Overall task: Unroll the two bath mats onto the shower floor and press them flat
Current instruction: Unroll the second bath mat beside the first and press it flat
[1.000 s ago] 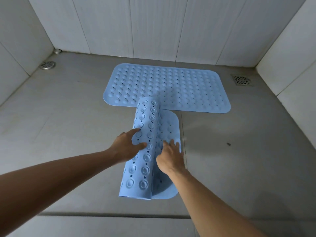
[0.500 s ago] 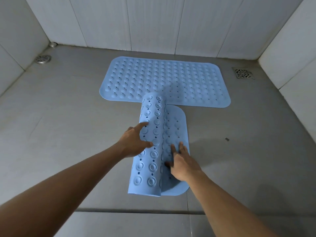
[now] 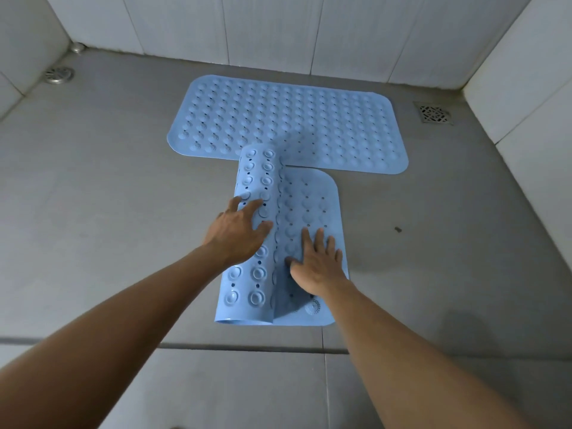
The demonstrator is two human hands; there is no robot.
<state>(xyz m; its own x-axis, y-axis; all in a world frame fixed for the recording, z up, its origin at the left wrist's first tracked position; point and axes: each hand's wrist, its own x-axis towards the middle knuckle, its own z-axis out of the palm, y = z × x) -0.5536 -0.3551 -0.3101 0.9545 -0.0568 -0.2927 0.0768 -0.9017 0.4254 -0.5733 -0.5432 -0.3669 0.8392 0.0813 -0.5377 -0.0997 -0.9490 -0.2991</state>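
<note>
Blue rubber of the second bath mat (image 3: pixel 309 212) now lies wider on the shower floor (image 3: pixel 108 212) than a second ago, the right hand (image 3: pixel 315 264) flat with fingers spread, the left hand (image 3: pixel 240 229) pushing the roll (image 3: pixel 253 243) leftward, grip open, beside the first bath mat (image 3: pixel 288 119), already flat.

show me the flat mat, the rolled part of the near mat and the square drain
flat mat (image 3: pixel 309 119): head view, bumpy middle
rolled part (image 3: pixel 258 174): head view, top of the curl
square drain (image 3: pixel 434 113): head view, grate centre
</note>
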